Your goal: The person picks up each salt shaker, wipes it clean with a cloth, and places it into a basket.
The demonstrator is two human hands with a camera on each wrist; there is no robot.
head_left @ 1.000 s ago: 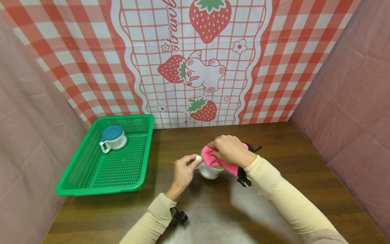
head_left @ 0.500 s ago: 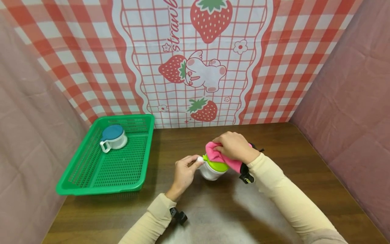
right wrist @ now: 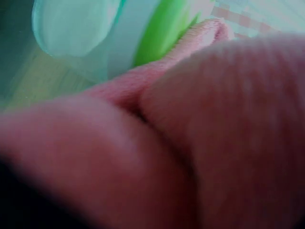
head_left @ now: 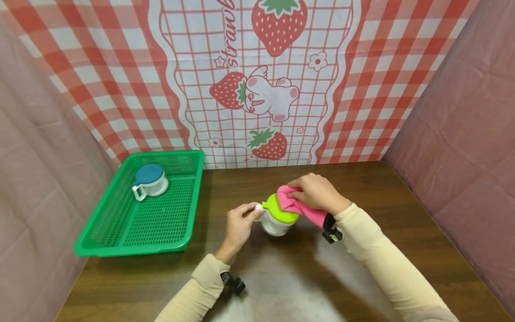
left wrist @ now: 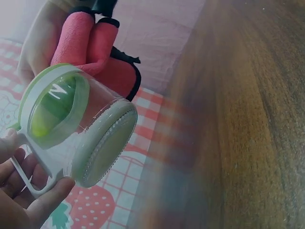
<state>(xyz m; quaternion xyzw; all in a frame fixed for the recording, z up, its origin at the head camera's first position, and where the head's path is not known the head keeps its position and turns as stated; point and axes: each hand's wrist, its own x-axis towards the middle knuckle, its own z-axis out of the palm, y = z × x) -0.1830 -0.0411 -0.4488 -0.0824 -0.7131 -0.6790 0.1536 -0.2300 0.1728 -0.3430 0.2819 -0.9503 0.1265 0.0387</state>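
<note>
My left hand grips the white handle of a clear seasoning jar with a pale base. The jar is tilted, and in the left wrist view it appears raised off the table. Its lime-green lid is on. Bunched in my right hand is a pink cloth with black edging, touching the right part of the lid. The folded pink cloth fills most of the right wrist view, hiding the right fingers there.
A green basket stands at the left of the brown wooden table. Inside it rests a similar jar with a blue lid. A checked strawberry backdrop hangs behind, with pink curtains at both sides.
My right hand and the cloth have slid right across the jar's lid, uncovering most of the green. The jar has turned and shifted slightly in my left hand, which keeps its grip.
</note>
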